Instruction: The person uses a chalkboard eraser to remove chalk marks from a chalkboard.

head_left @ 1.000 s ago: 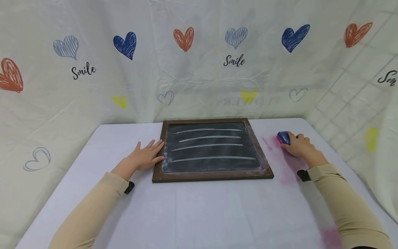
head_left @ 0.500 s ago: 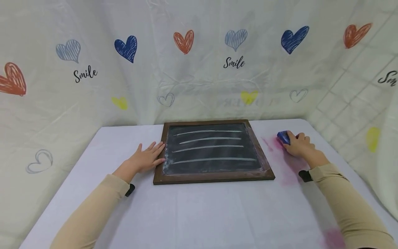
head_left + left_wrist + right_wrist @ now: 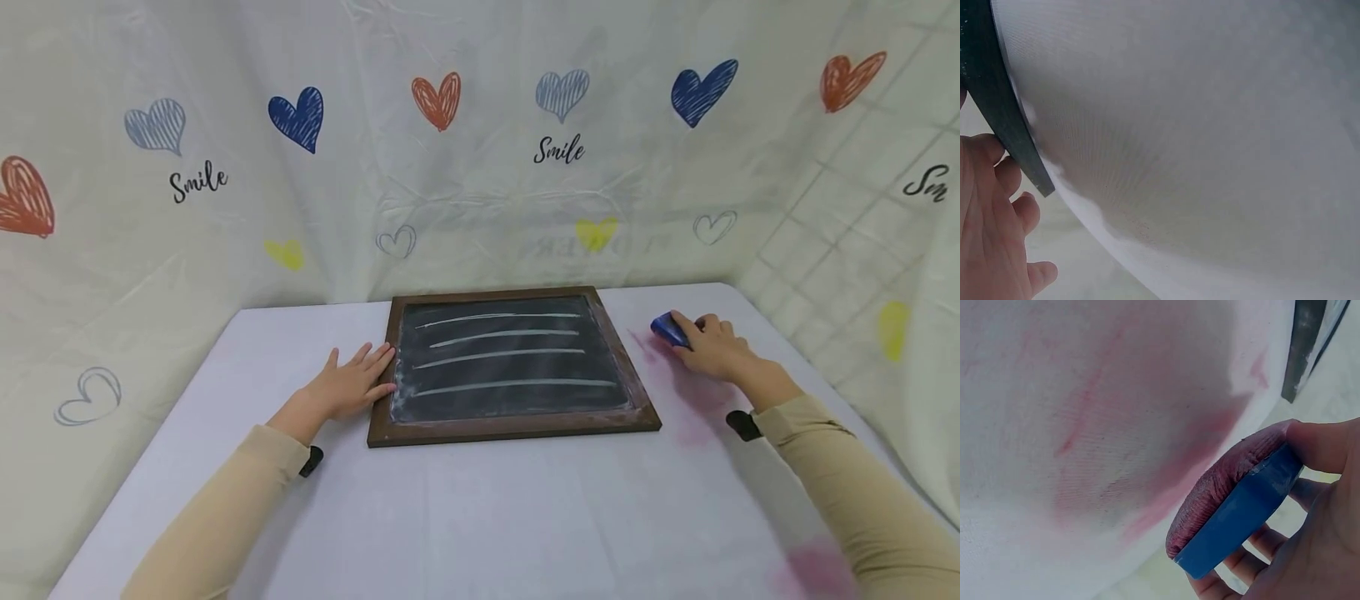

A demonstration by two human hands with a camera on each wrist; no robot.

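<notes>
A wood-framed chalkboard [image 3: 517,358] lies flat on the table, with several white chalk lines across its dark face. The left hand [image 3: 348,385] rests with spread fingers on the left side of its frame; in the left wrist view those fingertips [image 3: 1009,175] touch the frame's edge [image 3: 1007,112]. To the right of the board, the right hand [image 3: 716,346] grips a blue chalkboard eraser [image 3: 670,330]. Seen from the right wrist, the eraser [image 3: 1235,512] is tilted, its reddish felt pad facing the cloth and held between thumb and fingers, apart from the surface.
White cloth [image 3: 480,517] covers the table. Pink chalk smears [image 3: 697,400] mark it right of the board, and another pink stain [image 3: 817,571] shows near the right forearm. Behind stands a white curtain [image 3: 480,183] printed with hearts and "Smile".
The right hand has lifted the eraser slightly off the pink-smeared cloth and moved it left, closer to the board. The left hand stays at the frame.
</notes>
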